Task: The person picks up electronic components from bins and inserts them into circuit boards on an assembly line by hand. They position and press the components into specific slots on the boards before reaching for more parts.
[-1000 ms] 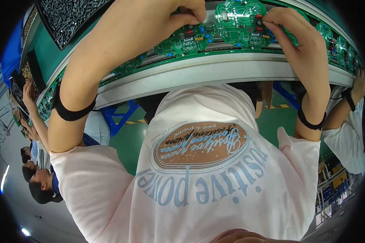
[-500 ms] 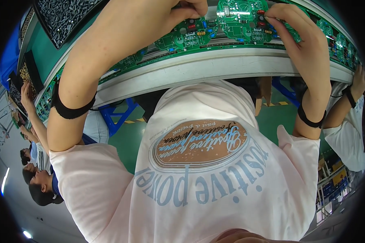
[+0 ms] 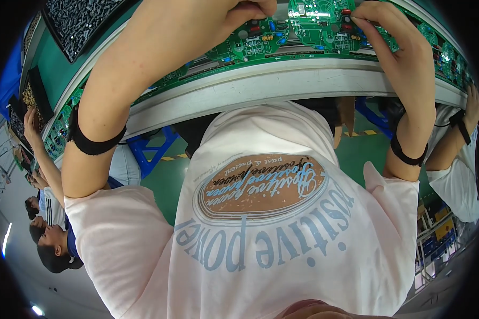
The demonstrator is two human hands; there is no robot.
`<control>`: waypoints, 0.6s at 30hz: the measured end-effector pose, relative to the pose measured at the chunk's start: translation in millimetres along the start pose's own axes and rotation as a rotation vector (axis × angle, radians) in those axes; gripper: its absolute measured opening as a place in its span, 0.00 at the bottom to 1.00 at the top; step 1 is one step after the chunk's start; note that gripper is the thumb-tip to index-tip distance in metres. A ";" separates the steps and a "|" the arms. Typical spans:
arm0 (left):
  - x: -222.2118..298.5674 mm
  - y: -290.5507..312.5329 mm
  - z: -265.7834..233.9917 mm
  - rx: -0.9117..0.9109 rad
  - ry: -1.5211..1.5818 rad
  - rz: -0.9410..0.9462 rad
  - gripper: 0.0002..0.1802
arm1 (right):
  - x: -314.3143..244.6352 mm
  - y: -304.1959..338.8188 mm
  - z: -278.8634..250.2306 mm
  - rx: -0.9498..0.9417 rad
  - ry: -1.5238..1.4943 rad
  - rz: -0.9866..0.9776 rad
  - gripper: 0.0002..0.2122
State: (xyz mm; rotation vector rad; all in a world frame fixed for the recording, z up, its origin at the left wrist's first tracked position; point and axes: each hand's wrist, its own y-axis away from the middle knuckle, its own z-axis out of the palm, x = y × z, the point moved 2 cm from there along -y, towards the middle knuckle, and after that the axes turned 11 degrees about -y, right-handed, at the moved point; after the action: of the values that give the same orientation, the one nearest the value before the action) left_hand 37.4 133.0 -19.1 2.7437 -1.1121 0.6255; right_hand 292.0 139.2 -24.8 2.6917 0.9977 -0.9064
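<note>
Green circuit boards stand in a row at the top of the view. My left hand (image 3: 245,15) reaches over one circuit board (image 3: 239,49) with thumb and fingers pinched together. What the pinch holds, if anything, is hidden by the fingers and the picture's upper edge. Blue, red and striped components sit on that board near the fingertips. My right hand (image 3: 402,34) is at the right side of another circuit board (image 3: 316,32). Its thumb and index finger meet beside a red component (image 3: 346,11); anything between them is too small to make out.
A pale rail (image 3: 261,85) runs between the boards and my body. A black tray (image 3: 69,50) of small dark parts lies at upper left, with a bin of tan parts (image 3: 29,97) beyond. Other people's hands, one left (image 3: 32,123) and one right (image 3: 473,101), are along the line.
The boards and rail sit slightly higher in the view. Both of my hands keep nearly the same pinched pose over the boards.
</note>
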 end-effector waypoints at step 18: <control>8.3 -0.7 3.2 0.027 -0.168 0.065 0.05 | 2.5 1.1 -5.4 0.005 0.042 0.014 0.05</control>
State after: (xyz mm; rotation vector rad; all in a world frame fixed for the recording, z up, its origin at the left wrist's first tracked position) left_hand 44.3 127.4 -18.5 2.8372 -1.2408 0.4262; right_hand 296.8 141.5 -22.0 2.7290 0.9851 -0.8550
